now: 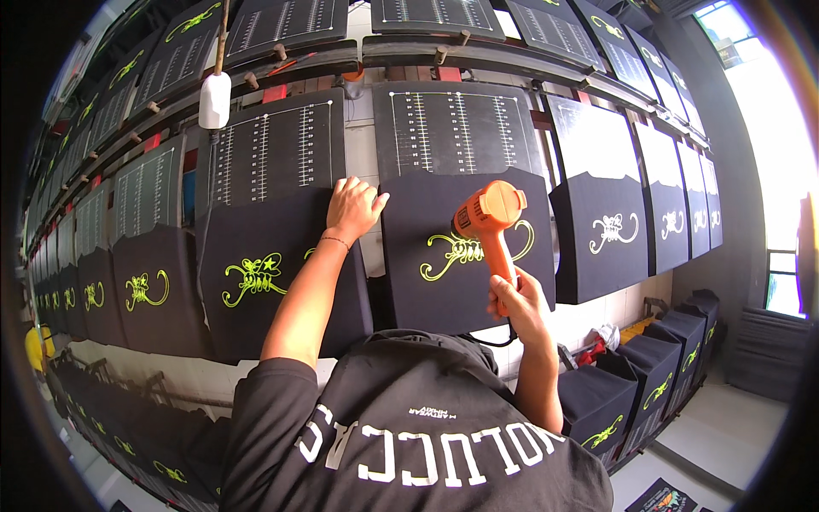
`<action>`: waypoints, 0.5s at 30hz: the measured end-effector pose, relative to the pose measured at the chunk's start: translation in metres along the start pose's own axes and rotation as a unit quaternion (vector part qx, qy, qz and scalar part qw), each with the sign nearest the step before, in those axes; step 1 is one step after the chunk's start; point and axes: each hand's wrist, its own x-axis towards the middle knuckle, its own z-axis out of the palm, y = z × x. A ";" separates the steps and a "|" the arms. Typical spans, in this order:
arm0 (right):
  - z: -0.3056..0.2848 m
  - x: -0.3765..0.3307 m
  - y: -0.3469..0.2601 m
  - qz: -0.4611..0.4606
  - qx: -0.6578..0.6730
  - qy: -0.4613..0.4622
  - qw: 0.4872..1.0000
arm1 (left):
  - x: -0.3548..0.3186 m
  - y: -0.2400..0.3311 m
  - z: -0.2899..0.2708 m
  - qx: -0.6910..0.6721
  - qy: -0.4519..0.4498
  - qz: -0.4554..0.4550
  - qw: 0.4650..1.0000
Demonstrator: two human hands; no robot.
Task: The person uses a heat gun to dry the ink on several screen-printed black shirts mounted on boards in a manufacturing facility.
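An orange heat gun [490,213] is held by its handle in my right hand [522,303], with the fingers wrapped round the grip. It is above a black fabric panel [465,303] with a yellow-green curled line print. That panel covers the lower part of a dark board [435,128] marked with white scales. My left hand [354,209] is at the gap between this board and its left neighbour, beside the top corner of another printed black panel [247,230]. Its fingers look curled; what they hold, if anything, is hidden.
Long rows of similar boards with printed black panels run left and right. A dark rail with pegs [441,55] crosses behind them. A white block on a stick [215,101] stands upper left. More covered boards [597,401] are lower right, near a bright window [776,128].
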 end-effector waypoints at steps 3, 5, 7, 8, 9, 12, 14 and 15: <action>0.000 -0.003 -0.008 0.010 0.006 0.005 1.000 | 0.000 0.000 -0.001 0.003 -0.009 -0.001 1.000; -0.001 -0.005 -0.005 0.003 0.000 0.004 1.000 | 0.000 -0.001 0.000 0.001 -0.002 0.000 1.000; -0.002 -0.007 -0.003 -0.006 -0.016 0.009 1.000 | 0.000 0.001 -0.001 0.001 -0.005 -0.001 1.000; -0.005 -0.008 -0.003 0.010 -0.014 0.019 1.000 | 0.000 0.001 -0.002 0.001 -0.010 -0.004 1.000; -0.010 -0.008 -0.004 0.025 -0.012 0.029 0.999 | 0.000 0.001 -0.004 0.003 -0.014 -0.007 1.000; -0.015 -0.010 0.007 0.006 0.007 0.039 0.999 | 0.001 0.002 -0.003 0.003 -0.022 -0.006 1.000; -0.015 -0.012 0.011 -0.008 0.004 0.049 0.999 | 0.001 0.003 -0.004 0.004 -0.014 -0.003 1.000; -0.015 -0.014 0.011 -0.007 0.011 0.039 0.999 | 0.001 0.002 -0.004 0.005 -0.010 -0.001 1.000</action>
